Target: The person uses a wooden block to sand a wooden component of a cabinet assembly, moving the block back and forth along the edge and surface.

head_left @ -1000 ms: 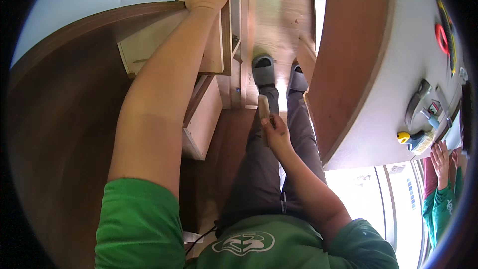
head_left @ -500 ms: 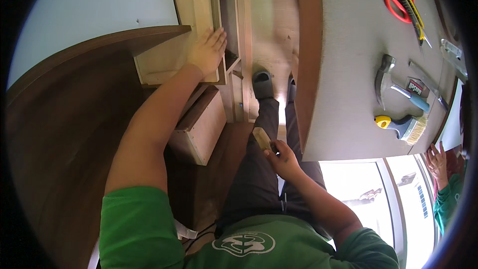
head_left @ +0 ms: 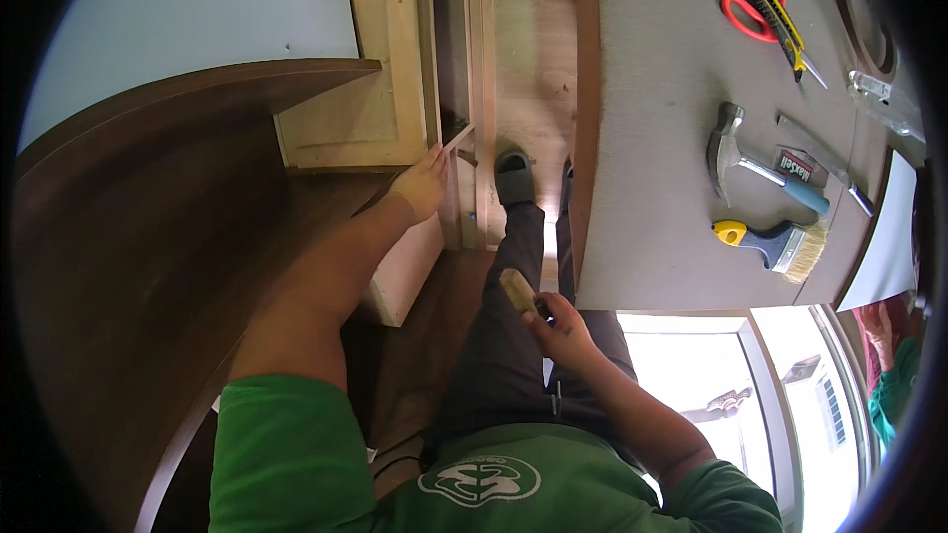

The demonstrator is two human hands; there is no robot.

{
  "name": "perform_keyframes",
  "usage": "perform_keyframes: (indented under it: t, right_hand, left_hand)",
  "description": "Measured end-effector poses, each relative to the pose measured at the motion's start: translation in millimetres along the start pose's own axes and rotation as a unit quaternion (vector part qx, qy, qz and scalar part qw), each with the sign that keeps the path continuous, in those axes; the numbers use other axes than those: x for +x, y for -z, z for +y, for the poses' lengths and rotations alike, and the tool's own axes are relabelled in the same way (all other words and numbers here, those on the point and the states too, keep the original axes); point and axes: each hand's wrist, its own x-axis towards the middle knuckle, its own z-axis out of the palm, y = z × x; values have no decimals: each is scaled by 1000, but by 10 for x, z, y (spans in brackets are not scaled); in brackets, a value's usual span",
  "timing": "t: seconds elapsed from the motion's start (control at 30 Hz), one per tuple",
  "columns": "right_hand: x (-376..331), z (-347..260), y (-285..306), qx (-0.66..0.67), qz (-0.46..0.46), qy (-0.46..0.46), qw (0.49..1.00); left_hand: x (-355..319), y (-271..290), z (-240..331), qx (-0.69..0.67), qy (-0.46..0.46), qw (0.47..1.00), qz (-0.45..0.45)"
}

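My left hand [head_left: 423, 190] reaches forward with its fingers stretched out against the lower edge of the pale wooden cabinet frame [head_left: 399, 143]. Just below it, a drawer-like box [head_left: 407, 276] with light wooden sides is partly covered by my forearm. My right hand [head_left: 567, 336], low in front of my legs, is closed round a small wooden block [head_left: 516, 291]. The block's far end points forward; a dark part shows by my fingers, too small to make out.
On the grey tabletop [head_left: 652, 138] at right lie a hammer [head_left: 729, 143], paintbrush [head_left: 795, 252], red-handled scissors [head_left: 736, 15], a yellow utility knife [head_left: 785, 30] and a slim blade tool [head_left: 825, 163]. Another person's hand [head_left: 877, 328] is at the far right. A curved dark shelf [head_left: 227, 89] spans the left.
My left hand has slid from the face of the cabinet frame down toward its lower edge. The tabletop shifts left in view. The right hand still grips the block.
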Motion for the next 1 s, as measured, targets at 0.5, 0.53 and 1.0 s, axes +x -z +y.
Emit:
perform_keyframes:
  t: [0.5,0.53,1.0]
  right_hand:
    - [-291,-1112,429,152,-58,1,987]
    - [-269,-1215,466,113,-43,29,992]
    - [-295,-1395,565,36,-70,197,977]
  left_hand:
    - [-393,1193,1164,-938,212,120,247]
    - [-479,1373,1159,-937,211,115,255]
    - [-1301,2158,905,-919,120,78,367]
